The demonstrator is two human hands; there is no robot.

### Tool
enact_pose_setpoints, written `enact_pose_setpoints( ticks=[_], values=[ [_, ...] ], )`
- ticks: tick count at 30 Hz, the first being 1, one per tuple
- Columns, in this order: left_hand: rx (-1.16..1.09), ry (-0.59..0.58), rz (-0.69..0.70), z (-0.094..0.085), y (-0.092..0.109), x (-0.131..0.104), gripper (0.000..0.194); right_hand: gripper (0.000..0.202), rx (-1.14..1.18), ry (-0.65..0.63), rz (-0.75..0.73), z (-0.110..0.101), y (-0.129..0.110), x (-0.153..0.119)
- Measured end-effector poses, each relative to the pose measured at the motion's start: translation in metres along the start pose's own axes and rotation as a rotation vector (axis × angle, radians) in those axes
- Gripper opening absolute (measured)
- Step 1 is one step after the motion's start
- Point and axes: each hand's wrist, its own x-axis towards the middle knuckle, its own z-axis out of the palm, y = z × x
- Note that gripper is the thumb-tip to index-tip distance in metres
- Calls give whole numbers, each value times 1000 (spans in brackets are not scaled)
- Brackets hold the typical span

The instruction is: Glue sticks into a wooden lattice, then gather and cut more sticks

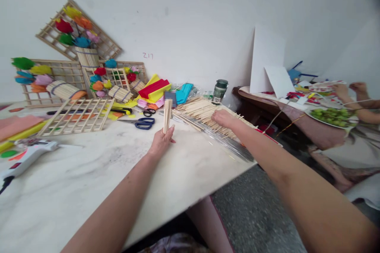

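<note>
My left hand (162,141) is closed around a small bundle of wooden sticks (167,120), held upright over the table. Farther right, my right hand (223,118) reaches down onto a wide pile of loose wooden sticks (197,108). Its fingertips touch the pile with the fingers bent, and whether they pinch a stick is hidden. Beside the pile's near edge lie thin grey rods (234,147) in clear wrapping. Dark blue scissors (144,123) rest to the left of my left hand, with a second, black-handled pair (149,112) just behind.
Stick lattices with paper flowers (80,31) lean on the wall at left. A flat lattice (78,116) and a glue gun (29,156) lie on the marble-look table (97,189). A dark green jar (219,91) stands behind the sticks. Another person's hands (346,89) are at the right table, near green grapes (332,116).
</note>
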Motion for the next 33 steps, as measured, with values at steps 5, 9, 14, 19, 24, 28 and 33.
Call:
enact_pose_setpoints(
  ticks=[5, 9, 14, 19, 24, 28, 33],
  values=[
    [-4, -3, -12, 0, 4, -2, 44, 24, -16, 102, 46, -27, -6, 0],
    [-15, -26, -11, 0, 5, -2, 46, 23, 507, 532, 175, -67, -14, 3],
    [-53, -13, -28, -1, 4, -2, 47, 24, 1364, 668, 5, -104, -48, 12],
    [-117, -33, -78, -1, 10, -4, 53, 26, 1608, 582, -68, -108, -98, 21],
    [-128, -65, -121, -1, 14, -6, 53, 16, 1683, 492, -63, -105, -129, 31],
    [-153, -60, -116, -1, 15, -6, 53, 15, 1741, 434, -80, -108, -139, 37],
    [-73, -85, -11, -2, 9, -4, 46, 16, 1722, 384, -105, -108, -143, 41]
  ],
)
